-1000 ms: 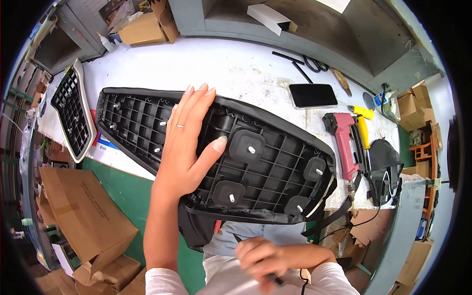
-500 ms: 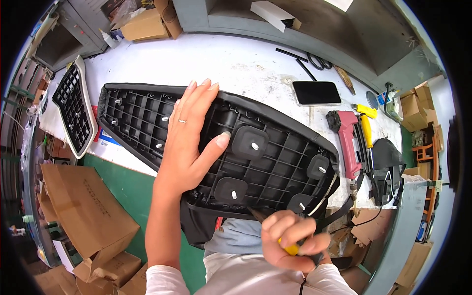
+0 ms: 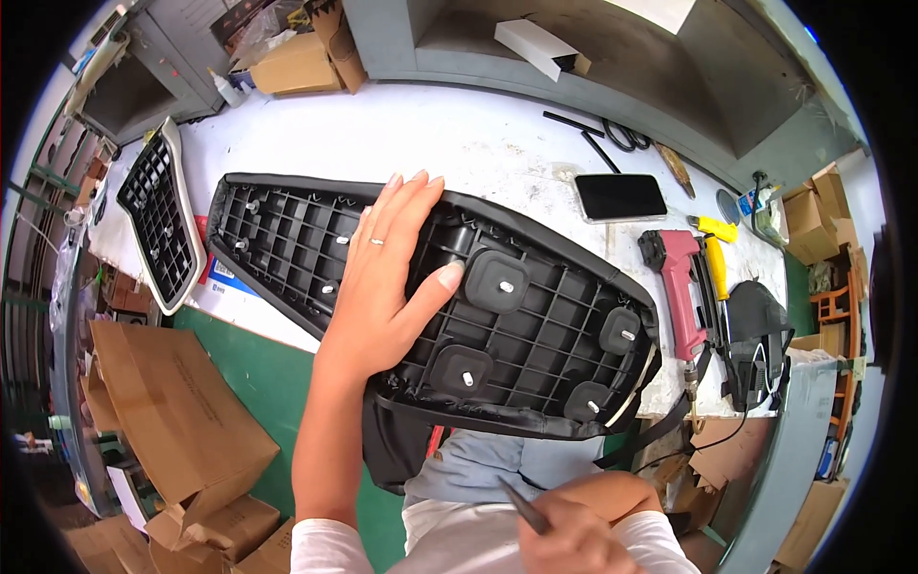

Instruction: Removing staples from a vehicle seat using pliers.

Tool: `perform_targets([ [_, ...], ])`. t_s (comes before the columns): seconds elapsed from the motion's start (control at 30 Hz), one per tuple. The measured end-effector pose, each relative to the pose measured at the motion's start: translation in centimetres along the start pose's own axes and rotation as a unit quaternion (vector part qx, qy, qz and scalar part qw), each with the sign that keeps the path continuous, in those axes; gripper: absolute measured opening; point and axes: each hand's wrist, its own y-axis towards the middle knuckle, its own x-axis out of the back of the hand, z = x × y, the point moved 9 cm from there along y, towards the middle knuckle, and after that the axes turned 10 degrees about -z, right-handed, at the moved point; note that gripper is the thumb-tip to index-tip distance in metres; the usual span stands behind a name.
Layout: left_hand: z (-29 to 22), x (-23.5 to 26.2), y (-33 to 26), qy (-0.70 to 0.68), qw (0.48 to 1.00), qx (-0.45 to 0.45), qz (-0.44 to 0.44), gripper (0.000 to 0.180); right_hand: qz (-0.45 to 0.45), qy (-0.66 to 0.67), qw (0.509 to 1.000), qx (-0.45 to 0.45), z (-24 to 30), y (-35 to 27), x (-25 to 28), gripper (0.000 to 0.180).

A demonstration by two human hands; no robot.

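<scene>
A black motorcycle seat (image 3: 535,383) lies upside down along the bench's near edge. Its ribbed plastic base faces up, with square pads and metal studs, and black cover material folds over the rim. My left hand (image 3: 382,287) rests flat across the base's middle, fingers spread slightly towards the far rim. Low in front of my body, my right hand (image 3: 574,540) is closed round a dark pointed tool (image 3: 524,505) and is apart from the seat. Motion blurs that hand; its grip hides the tool's handle.
On the right lie a pink staple gun (image 3: 677,287), a phone (image 3: 620,197), yellow-handled tools (image 3: 715,228) and scissors (image 3: 626,136). A white-edged seat base (image 3: 163,215) stands at the left. Cardboard boxes (image 3: 182,411) fill the floor at lower left. A grey shelf (image 3: 459,48) borders the bench's back.
My right hand has pulled the pointed tool away from the seat's near rim, down towards my body. My left hand stays on the base. The whole view has shifted slightly.
</scene>
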Motion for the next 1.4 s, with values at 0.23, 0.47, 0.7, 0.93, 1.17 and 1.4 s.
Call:
perform_targets([
  [0.23, -0.3, 0.3, -0.2, -0.012, 1.000, -0.015, -0.012, 0.068, -0.065, -0.098, 0.939, -0.323, -6.1, -2.3, 3.2, 0.040],
  [0.47, -0.3, 0.3, -0.1, 0.003, 1.000, -0.013, -0.012, 0.068, -0.119, -0.155, 0.942, -0.272, -8.5, -2.1, 4.9, 0.056],
  [0.7, -0.3, -0.1, -0.2, -0.002, 1.000, -0.021, -0.003, 0.069, -0.137, -0.219, 0.943, -0.210, -7.6, -2.6, 5.9, 0.066],
  [0.93, -0.4, 0.3, -0.2, 0.006, 0.999, -0.031, -0.010, 0.070, -0.111, -0.194, 0.957, -0.185, -7.3, -4.0, 4.3, 0.047],
  [1.17, -0.3, 0.3, -0.4, 0.002, 0.999, -0.032, -0.017, 0.070, 0.075, -0.185, 0.973, -0.113, -7.2, -4.5, 1.7, 0.040],
  [1.4, -0.6, 0.4, -0.3, 0.019, 1.000, -0.019, -0.006, 0.070, 0.285, -0.051, 0.928, -0.233, -10.7, -2.9, -1.8, 0.025],
])
